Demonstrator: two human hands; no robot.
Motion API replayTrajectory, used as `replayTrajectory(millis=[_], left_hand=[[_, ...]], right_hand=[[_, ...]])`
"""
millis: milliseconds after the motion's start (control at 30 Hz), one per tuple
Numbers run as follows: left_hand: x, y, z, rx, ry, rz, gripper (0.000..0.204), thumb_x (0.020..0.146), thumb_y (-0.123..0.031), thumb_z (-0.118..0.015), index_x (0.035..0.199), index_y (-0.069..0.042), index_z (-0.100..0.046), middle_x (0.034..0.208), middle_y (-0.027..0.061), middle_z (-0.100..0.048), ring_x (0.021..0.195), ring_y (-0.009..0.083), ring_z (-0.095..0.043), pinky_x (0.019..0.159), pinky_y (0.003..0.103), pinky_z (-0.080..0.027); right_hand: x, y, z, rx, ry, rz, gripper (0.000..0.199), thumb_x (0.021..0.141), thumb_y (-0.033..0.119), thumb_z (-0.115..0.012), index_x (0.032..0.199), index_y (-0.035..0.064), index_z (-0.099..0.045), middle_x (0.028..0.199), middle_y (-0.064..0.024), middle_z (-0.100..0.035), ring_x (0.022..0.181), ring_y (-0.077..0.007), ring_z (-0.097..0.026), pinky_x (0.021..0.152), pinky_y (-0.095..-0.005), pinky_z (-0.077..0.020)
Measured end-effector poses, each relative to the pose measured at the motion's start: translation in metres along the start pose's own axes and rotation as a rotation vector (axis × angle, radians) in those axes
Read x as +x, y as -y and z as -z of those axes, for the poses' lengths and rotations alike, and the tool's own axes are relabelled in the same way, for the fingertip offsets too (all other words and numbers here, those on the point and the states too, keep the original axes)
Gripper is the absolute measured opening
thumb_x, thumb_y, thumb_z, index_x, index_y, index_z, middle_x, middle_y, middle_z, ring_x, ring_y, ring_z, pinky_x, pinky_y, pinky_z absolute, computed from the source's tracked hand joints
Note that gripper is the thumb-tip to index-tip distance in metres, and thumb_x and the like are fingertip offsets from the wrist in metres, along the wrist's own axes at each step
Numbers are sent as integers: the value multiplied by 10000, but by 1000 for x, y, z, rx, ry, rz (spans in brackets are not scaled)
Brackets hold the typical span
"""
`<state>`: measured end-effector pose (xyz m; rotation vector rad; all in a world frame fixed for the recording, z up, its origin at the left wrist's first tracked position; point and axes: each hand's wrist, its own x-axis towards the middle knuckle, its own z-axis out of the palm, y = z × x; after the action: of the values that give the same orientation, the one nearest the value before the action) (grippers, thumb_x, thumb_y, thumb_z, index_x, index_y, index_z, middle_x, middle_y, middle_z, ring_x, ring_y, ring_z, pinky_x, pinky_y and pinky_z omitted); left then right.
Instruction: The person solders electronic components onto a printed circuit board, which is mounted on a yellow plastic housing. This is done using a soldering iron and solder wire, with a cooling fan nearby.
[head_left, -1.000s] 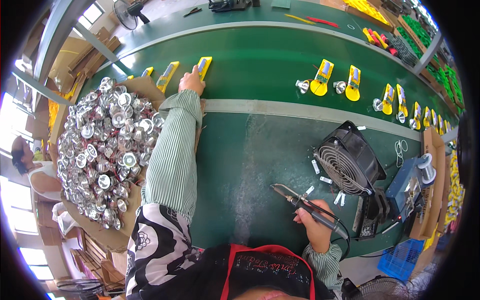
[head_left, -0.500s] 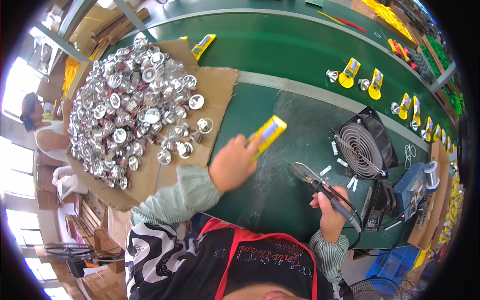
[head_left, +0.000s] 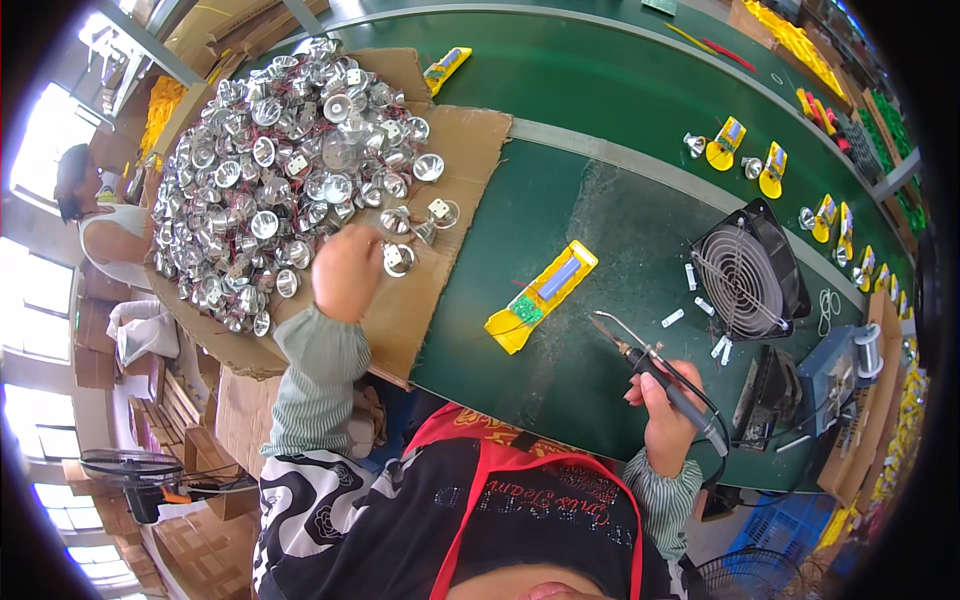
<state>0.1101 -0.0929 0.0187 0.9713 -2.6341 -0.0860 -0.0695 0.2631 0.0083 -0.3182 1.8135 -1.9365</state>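
Note:
My left hand (head_left: 347, 274) reaches over the front edge of a heap of silver lamp reflectors (head_left: 263, 225). One reflector (head_left: 398, 260) lies right beside its fingers, which are blurred and partly hidden, so a grip cannot be made out. A yellow flashlight housing (head_left: 560, 285) lies on the green bench between my hands, with a green circuit board (head_left: 525, 310) and a grey-blue battery-like block inside. In my right hand (head_left: 668, 410) is a soldering iron (head_left: 685, 405), its thin metal tip pointing up and left, toward the housing but apart from it.
Cardboard (head_left: 465, 150) lies under the reflectors. At right stand a black fan (head_left: 745, 275), small white pieces (head_left: 673, 318) and a blue-grey soldering station (head_left: 830, 365). More yellow housings (head_left: 726, 145) with reflectors line the far green belt (head_left: 580, 75). A person (head_left: 110, 225) is at far left.
My left hand has let go of the yellow housing and moved left to the reflectors. The housing now lies on the bench. My right hand still holds the soldering iron, nearly unmoved.

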Motion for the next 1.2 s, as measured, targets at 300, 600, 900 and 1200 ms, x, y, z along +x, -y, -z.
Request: replayTrajectory(millis=[300,600,900,1200], left_hand=[[14,10,-8,125,170,-27,139,811,-183,-596,882,-100,-683,893,122,-576,834,305,-602,706,416,-493],[27,22,-15,111,230,-14,131,801,-177,-615,862,-86,-687,891,123,-568,851,298,-589,711,411,-490],[-6,20,11,16,223,-84,155,712,-131,-688,851,-71,-658,860,124,-544,871,307,-556,712,396,-478],[-12,13,-28,422,204,-71,119,683,-108,-681,780,-41,-666,937,119,-549,942,285,-531,723,362,-516]], right_hand=[[-1,0,-7,-26,45,19,176,825,-16,-616,971,-62,-527,797,-129,-639,636,-152,-636,589,-249,-534],[0,2,-11,-33,41,-1,176,825,-13,-617,970,-59,-529,805,-133,-640,640,-152,-635,590,-252,-534],[5,-1,-10,-34,53,-14,192,818,-19,-621,984,-62,-534,808,-136,-641,645,-151,-635,598,-257,-538],[3,-1,-12,-16,84,-2,185,817,-24,-618,981,-59,-539,809,-130,-641,648,-152,-638,600,-251,-537]])
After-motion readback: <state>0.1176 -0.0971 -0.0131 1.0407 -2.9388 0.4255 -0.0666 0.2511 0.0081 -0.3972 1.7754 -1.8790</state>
